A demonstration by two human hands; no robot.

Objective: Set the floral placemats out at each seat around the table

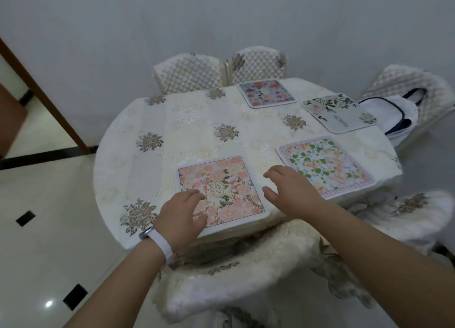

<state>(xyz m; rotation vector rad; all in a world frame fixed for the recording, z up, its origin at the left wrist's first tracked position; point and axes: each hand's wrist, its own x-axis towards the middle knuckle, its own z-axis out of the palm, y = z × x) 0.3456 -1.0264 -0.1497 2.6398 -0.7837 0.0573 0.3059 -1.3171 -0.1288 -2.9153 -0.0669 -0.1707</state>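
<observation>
Several floral placemats lie flat on the oval table (172, 120). A pink-and-peach placemat (226, 179) sits at the near edge. My left hand (181, 215), fingers spread, hovers over or rests on its near left corner. My right hand (288, 188) is open just beyond its right edge, holding nothing. To the right lies a green-leaf placemat (327, 165). Farther back are a white placemat with dark leaves (338, 112) and a blue one with pink flowers (266, 93).
Quilted chairs (189, 74) stand at the far side, another at the far right with a white bag (394, 115) on it. Fluffy chair seats (246, 266) are right below my arms. The table's left half shows only the embroidered cloth. Tiled floor lies to the left.
</observation>
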